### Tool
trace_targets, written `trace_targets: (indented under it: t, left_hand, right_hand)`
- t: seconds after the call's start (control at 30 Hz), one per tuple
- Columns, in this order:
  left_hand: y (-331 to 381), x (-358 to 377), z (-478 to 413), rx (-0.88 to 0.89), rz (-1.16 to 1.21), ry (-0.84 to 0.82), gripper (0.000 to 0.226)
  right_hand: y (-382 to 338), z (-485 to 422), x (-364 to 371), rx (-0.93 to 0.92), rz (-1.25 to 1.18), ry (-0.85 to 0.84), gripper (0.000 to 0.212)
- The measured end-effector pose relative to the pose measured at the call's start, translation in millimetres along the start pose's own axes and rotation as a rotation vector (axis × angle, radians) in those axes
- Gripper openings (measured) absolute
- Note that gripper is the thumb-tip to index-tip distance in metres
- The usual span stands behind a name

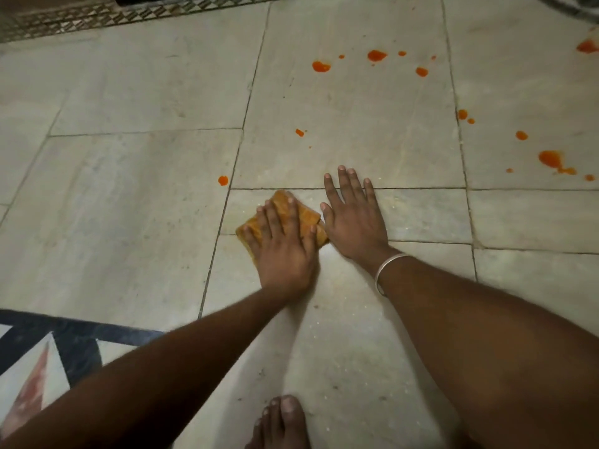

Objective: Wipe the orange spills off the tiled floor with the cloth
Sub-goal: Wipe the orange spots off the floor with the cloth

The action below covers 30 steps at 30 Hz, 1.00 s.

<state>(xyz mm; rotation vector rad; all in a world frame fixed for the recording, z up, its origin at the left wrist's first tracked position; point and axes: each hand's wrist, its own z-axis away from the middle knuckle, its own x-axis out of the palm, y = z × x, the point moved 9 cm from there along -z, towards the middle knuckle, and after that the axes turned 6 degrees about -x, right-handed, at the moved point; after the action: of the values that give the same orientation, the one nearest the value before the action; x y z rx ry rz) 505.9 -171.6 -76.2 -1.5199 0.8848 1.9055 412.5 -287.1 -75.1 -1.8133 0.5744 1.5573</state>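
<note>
At the bottom edge a bare foot [279, 419] stands on the tiled floor [136, 196]. To its left lies a dark patterned inlay [64, 328] with white and reddish shapes. Both forearms reach forward from here.

The left hand [285, 251] lies flat on the cloth [304, 218], which is orange-brown and folded. The fingers are straight and spread, pressing the cloth down on the floor and not curled around it. The cloth lies over a joint between two tiles. Just beside it, on the right, the right hand [353, 222] rests palm down on the bare tile, with the fingers straight and apart, holding nothing. Its thumb is very close to the cloth's edge. A silver bangle [389, 270] sits on the right wrist.

Farther away are the orange spills [551, 158]. One small drop is near the cloth to the upper left, another is higher, a group of drops lies toward the top, and larger patches lie far right. A patterned border [97, 17] runs along the top left.
</note>
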Motion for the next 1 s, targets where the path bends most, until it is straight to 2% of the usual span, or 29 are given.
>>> trace_targets:
  t: [0.07, 0.13, 0.27, 0.33, 0.4, 0.6, 0.73, 0.83, 0.9, 1.0]
  left_hand:
    - [-6.6, -7.4, -33.9, 0.028, -0.008, 0.009, 0.071]
    - [-37.0, -16.9, -59.9, -0.017, 0.005, 0.014, 0.071]
    - [-80.1, -18.0, -27.4, -0.156, 0.063, 0.044, 0.071]
    - [-70.1, -11.0, 3.4, -0.222, 0.051, 0.069, 0.072]
    - [-46.7, -1.2, 13.8, -0.208, 0.05, 0.043, 0.076]
    - [-18.4, -10.3, -36.8, 0.015, -0.002, 0.046, 0.071]
    - [-44.9, -18.2, -65.5, -0.047, 0.008, 0.04, 0.069]
    - [-62.7, -16.9, -43.2, -0.13, 0.065, 0.072, 0.071]
    - [-58.8, -12.1, -15.0, -0.181, 0.085, 0.088, 0.072]
    - [-31.8, -1.5, 6.1, -0.139, 0.03, 0.053, 0.077]
  right_hand:
    - [1.2, 0.5, 1.1, -0.01, -0.021, 0.007, 0.068]
    - [1.7, 0.1, 1.2, -0.012, -0.036, 0.014, 0.067]
    - [0.3, -0.4, -0.1, -0.01, -0.034, 0.025, 0.066]
    - [-0.6, 0.0, -0.6, -0.003, -0.022, 0.036, 0.065]
    - [-0.4, 0.5, 0.3, 0.004, -0.003, 0.038, 0.066]
    - [0.1, -0.4, 4.5, -0.014, 0.024, 0.026, 0.065]
    - [2.1, 0.6, 2.5, -0.006, -0.001, 0.039, 0.064]
    - [0.9, 0.7, 1.6, -0.005, -0.011, 0.042, 0.065]
    - [-0.4, 0.1, 0.9, -0.003, -0.011, 0.045, 0.065]
    - [-1.2, -0.8, 1.8, 0.004, -0.007, 0.045, 0.065]
